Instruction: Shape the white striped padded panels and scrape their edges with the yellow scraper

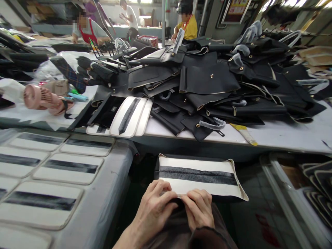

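Observation:
A black bag piece point(197, 160) with a white panel and a dark grey stripe across it lies over my lap. Its corners fold up at the far side and at the right. My left hand point(155, 204) pinches the near edge of this bag piece with bent fingers. Close beside it, my right hand point(198, 206) grips the same edge, its thumb and fingertips pressed together. The fingertips of the two hands almost meet. What lies under the fingers is hidden.
Flat white panels with dark stripes point(68, 168) cover the left table. Black bags point(207, 79) are heaped on the table ahead, beside striped panels point(128, 116) and a pink fan point(38, 97). Stacked pieces point(320, 183) stand at right. Several people work in back.

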Motion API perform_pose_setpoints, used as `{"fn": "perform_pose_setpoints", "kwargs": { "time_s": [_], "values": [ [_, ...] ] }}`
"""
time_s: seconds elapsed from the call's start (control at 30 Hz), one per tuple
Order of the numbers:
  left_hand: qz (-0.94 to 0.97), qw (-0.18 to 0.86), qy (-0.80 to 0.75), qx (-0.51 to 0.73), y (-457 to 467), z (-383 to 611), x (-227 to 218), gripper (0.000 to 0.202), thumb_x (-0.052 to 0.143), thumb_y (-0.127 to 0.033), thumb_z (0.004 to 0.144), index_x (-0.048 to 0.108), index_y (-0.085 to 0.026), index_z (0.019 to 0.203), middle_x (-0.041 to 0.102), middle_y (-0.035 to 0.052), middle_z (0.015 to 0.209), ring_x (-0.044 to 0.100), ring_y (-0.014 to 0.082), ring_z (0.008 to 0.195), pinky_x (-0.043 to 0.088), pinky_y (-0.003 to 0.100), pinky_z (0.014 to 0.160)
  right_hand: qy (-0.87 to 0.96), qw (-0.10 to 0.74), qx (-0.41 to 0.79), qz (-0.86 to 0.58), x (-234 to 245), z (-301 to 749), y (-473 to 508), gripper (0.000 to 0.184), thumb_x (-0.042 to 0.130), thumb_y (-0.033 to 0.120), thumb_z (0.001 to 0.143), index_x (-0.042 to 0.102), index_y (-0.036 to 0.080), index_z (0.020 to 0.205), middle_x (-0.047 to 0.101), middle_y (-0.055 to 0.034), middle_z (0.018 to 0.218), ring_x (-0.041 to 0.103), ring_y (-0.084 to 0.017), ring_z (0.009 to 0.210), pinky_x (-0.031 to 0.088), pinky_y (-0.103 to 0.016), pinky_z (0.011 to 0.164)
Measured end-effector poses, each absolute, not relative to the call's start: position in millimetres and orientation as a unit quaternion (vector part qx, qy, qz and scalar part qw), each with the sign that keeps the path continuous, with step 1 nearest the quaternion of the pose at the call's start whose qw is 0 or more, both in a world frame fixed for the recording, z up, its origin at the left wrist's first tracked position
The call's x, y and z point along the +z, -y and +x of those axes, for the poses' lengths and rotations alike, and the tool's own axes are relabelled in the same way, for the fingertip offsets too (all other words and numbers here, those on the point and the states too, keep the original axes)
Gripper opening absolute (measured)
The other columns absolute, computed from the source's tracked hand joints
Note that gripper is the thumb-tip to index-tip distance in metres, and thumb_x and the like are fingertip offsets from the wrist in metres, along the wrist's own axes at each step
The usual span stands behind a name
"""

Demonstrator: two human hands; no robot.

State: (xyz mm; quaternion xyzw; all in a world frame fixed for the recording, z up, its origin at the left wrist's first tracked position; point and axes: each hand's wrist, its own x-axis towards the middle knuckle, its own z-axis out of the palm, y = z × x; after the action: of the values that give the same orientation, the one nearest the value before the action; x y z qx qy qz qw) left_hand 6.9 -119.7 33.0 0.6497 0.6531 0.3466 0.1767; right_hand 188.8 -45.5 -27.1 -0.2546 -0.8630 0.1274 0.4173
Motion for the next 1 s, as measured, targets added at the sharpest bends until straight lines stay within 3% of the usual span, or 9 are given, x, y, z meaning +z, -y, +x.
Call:
{"fn": "perform_pose_setpoints", "kwargs": {
  "time_s": [0.33, 0.57, 0.7, 0.8, 0.9, 1.0],
  "values": [
    [0.659, 0.160, -0.663, 0.316, 117.6, 9.1, 32.1, 0.020, 0.067, -0.006, 0.081, 0.065, -0.023, 0.092, 0.062, 0.0022, 0.098, 0.054, 0.0211, 0.094, 0.046, 0.037, 0.084, 0.868, 0.404, 0.229, -0.176, -32.3, 189.8, 40.4, 0.021, 0.052, 0.006, 0.092, 0.063, 0.017, 0.106, 0.064, -0.0071, 0.090, 0.059, -0.021, 0.085, 0.049, -0.038, 0.075],
    [0.654, 0.143, -0.674, 0.313, 120.3, 8.7, 36.6, 0.003, 0.064, -0.022, 0.090, 0.065, -0.023, 0.091, 0.062, 0.0022, 0.096, 0.054, 0.0208, 0.093, 0.044, 0.037, 0.084, 0.864, 0.387, 0.252, -0.202, -4.4, 175.7, 36.3, 0.017, 0.050, 0.007, 0.093, 0.063, 0.018, 0.092, 0.057, -0.0037, 0.078, 0.054, -0.018, 0.074, 0.045, -0.034, 0.068],
    [0.648, 0.126, -0.688, 0.303, 123.1, 6.5, 35.8, 0.008, 0.059, -0.024, 0.093, 0.064, -0.022, 0.088, 0.062, 0.0021, 0.093, 0.054, 0.0205, 0.091, 0.040, 0.037, 0.082, 0.858, 0.375, 0.263, -0.234, 11.5, 161.1, 38.4, 0.017, 0.051, 0.007, 0.093, 0.062, 0.018, 0.087, 0.055, -0.0027, 0.076, 0.053, -0.017, 0.073, 0.045, -0.032, 0.067],
    [0.641, 0.114, -0.701, 0.290, 125.3, 4.1, 33.1, 0.009, 0.060, -0.023, 0.093, 0.061, -0.021, 0.085, 0.062, 0.0020, 0.092, 0.054, 0.0207, 0.091, 0.038, 0.038, 0.082, 0.847, 0.396, 0.251, -0.251, 13.8, 160.2, 43.2, 0.024, 0.050, 0.004, 0.093, 0.065, 0.017, 0.106, 0.060, -0.0058, 0.086, 0.057, -0.018, 0.084, 0.049, -0.034, 0.073],
    [0.634, 0.100, -0.714, 0.280, 125.9, 3.2, 31.3, 0.011, 0.062, -0.025, 0.092, 0.059, -0.020, 0.082, 0.062, 0.0023, 0.093, 0.053, 0.0217, 0.092, 0.036, 0.038, 0.081, 0.825, 0.436, 0.210, -0.291, 8.4, 173.9, 52.8, 0.040, 0.054, 0.006, 0.092, 0.060, 0.019, 0.129, 0.063, -0.0090, 0.100, 0.059, -0.021, 0.097, 0.052, -0.038, 0.082],
    [0.628, 0.086, -0.721, 0.281, 124.4, 3.5, 31.8, 0.014, 0.063, -0.027, 0.091, 0.058, -0.021, 0.079, 0.062, 0.0026, 0.093, 0.053, 0.0225, 0.091, 0.036, 0.038, 0.080, 0.836, 0.436, 0.150, -0.298, -1.3, 191.7, 65.4, 0.043, 0.060, 0.007, 0.089, 0.059, 0.018, 0.131, 0.066, -0.0083, 0.101, 0.061, -0.022, 0.101, 0.054, -0.037, 0.086]
  ]
}}
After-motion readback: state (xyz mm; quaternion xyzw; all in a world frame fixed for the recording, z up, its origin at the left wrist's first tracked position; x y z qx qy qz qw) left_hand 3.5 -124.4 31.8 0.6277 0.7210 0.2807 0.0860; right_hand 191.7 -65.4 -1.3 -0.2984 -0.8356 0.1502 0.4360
